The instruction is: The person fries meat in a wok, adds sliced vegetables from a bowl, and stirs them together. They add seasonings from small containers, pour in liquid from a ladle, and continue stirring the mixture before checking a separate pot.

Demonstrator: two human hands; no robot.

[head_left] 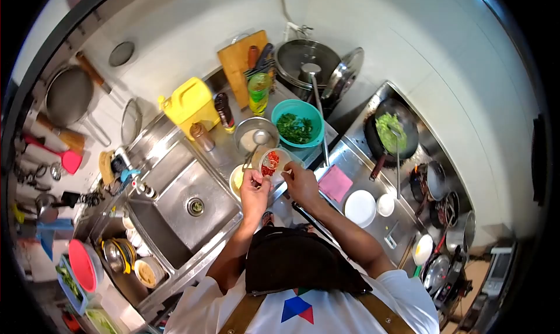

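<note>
A small clear tub point(279, 157) with chopped red chilies point(270, 162) in it is between my two hands, in front of my chest. My left hand point(255, 189) has its fingers closed at the tub's near left edge. Curled fingers of my right hand point(301, 186) grip the right edge. Just beyond the tub stands a metal bowl point(240, 130) of pale liquid with a ladle point(260, 138) in it. To its right, a teal bowl point(317, 117) holds chopped greens point(294, 128). A bowl with yellow contents point(236, 179) is partly hidden behind my left hand.
At left is a steel sink point(175, 217); a yellow jug point(189, 104) and bottles stand behind it. A large pot point(308, 57) sits at the back. At right, a wok point(376, 133) holds green food; a pink cloth point(335, 183) and white plate point(360, 208) lie nearer.
</note>
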